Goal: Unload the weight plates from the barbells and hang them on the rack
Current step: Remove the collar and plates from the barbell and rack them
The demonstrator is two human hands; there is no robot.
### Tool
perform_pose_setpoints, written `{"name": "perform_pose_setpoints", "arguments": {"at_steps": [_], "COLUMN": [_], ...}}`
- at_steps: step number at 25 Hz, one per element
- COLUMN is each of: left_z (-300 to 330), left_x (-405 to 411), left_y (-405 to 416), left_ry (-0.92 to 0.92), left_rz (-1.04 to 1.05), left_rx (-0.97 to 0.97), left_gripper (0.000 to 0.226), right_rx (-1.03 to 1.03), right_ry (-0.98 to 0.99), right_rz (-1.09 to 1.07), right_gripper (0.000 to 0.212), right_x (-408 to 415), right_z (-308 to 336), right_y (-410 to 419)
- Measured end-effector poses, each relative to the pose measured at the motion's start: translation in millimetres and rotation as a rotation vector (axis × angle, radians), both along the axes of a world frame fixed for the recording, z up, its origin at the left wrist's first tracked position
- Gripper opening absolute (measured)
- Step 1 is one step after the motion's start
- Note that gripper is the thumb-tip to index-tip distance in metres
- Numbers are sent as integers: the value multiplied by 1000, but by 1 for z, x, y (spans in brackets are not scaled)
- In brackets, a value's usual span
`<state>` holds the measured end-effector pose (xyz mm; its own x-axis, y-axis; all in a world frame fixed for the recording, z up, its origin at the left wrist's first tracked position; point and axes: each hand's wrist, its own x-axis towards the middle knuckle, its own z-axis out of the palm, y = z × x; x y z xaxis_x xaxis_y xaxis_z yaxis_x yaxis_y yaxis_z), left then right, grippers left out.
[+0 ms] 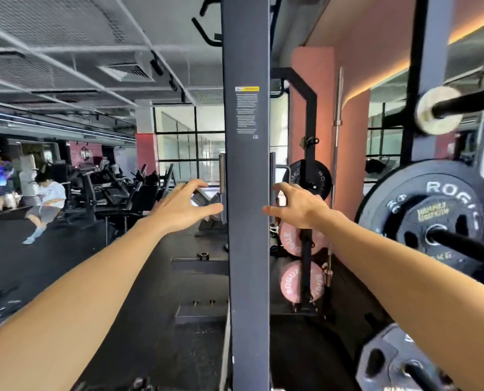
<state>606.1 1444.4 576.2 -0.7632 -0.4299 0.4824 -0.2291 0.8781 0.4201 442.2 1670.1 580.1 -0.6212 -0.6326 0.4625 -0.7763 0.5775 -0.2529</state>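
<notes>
A dark rack upright (246, 193) stands straight ahead. Behind it hangs a flat grey piece, likely a plate, showing only as thin edges on the left (222, 187) and right (272, 179) of the post. My left hand (184, 207) reaches to its left edge, fingers spread in a C and thumb tip at the post. My right hand (297, 206) mirrors it at the right edge. Neither hand visibly grips anything. A black Rogue plate (432, 218) hangs on a peg (466, 246) at the right, above another dark plate (396, 362) at the bottom right.
A bar's sleeve end (438, 110) juts in at the upper right. Farther back, a second rack holds a black plate (310, 177) and two pink plates (291, 241), beside an upright barbell (338, 108). A person (47, 204) sits on a bench at the left; black floor lies between.
</notes>
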Motion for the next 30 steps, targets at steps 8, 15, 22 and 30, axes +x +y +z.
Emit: {"name": "perform_pose_setpoints", "arguments": {"at_steps": [8,15,22,30], "left_z": [-6,-5,-4,-9], "left_x": [-42,-141,-291,-397], "left_y": [71,181,323,390], "left_ry": [19,22,70,11], "left_rz": [-177,-323,-333,-225], "left_rx": [83,93,104,103], "left_gripper": [71,70,71,74], "right_rx": [24,11,59,78], "right_ry": [-44,-73,-80,-118], "right_rz": [-211,-372,-395,-308], "right_gripper": [77,71,73,81], "right_x": [-22,-95,-235,-373], "right_z": [2,-8,-3,-1], "right_y": [114,255,401,460]}}
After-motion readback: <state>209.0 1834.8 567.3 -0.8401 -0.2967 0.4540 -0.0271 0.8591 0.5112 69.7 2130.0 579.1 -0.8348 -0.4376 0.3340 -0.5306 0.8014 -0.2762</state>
